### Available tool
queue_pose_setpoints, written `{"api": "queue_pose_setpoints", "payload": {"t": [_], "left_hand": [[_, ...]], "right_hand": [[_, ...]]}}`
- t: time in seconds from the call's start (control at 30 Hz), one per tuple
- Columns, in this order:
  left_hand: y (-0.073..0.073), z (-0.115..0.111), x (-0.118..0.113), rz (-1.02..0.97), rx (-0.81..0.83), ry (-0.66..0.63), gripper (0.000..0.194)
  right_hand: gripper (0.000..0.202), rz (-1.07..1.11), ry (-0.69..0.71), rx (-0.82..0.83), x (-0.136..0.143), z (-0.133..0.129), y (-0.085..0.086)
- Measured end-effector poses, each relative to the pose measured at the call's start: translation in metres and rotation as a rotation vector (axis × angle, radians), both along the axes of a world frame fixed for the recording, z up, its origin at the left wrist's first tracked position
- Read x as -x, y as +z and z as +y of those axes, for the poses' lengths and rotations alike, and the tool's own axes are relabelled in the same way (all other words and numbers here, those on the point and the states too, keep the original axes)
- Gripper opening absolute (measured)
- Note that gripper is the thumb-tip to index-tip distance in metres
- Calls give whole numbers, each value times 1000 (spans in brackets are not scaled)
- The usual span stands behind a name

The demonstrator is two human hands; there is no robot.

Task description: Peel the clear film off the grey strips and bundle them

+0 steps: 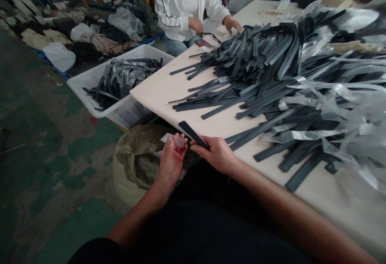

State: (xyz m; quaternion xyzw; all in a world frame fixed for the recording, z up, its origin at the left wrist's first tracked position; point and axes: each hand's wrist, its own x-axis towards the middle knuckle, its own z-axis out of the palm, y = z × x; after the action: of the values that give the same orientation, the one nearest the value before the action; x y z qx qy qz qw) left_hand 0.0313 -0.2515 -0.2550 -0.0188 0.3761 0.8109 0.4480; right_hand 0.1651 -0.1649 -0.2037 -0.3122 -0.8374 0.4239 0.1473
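Workshop bkgd's pretty cluttered: green floor [87, 223] is worn and patchy, w/ bags and bundles stacked at the back. Pale table [163, 91] is piled w/ dark strips [265, 50], and loose clear film [362, 123] is draped over some of them on the R side.

One dark strip [191, 132] is gripped near its lower end b/w thumb + fingers of the R hand [221, 154], right by the table edge, far end angled up to the L. Scrap of clear plastic [177, 140] is pinched in the L hand [171, 159], just beside the strip. Hands are held near each other but apart.

Open sack [123, 167] is seen below the L hand; contents can't rly be made out. White tub [123, 115] next to the table is loaded w/ more strips. Across the table, one hand of a co-worker [170, 6] is held at the pile; can't tell if it's touching.
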Motion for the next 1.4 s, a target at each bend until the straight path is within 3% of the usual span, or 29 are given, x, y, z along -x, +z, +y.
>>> {"api": "queue_pose_setpoints", "payload": {"t": [0.2,0.37,0.47,0.6,0.77,0.9,1.17,1.4], "left_hand": [[-3,2,-23,45,-101,-153,33],[-5,-3,-22,206,-93,-243,37],[-4,-3,-15,321,-14,-209,26],[0,0,3,224,84,-102,27],[-4,3,19,57,59,36,32],[-7,7,14,-20,53,35,27],[2,7,4,-102,64,17,24],[-6,4,8,-81,70,21,21]], "right_hand": [[44,5,-38,40,12,2,-4],[27,-9,-11,-7,10,6,-3],[29,1,62,20,6,9,1],[34,-8,192,73,-8,9,14],[38,-349,242,-19,-20,4,26],[40,-463,235,-110,-17,-1,23],[45,-510,277,-265,-13,1,12],[50,-621,305,-370,-14,1,11]]}}
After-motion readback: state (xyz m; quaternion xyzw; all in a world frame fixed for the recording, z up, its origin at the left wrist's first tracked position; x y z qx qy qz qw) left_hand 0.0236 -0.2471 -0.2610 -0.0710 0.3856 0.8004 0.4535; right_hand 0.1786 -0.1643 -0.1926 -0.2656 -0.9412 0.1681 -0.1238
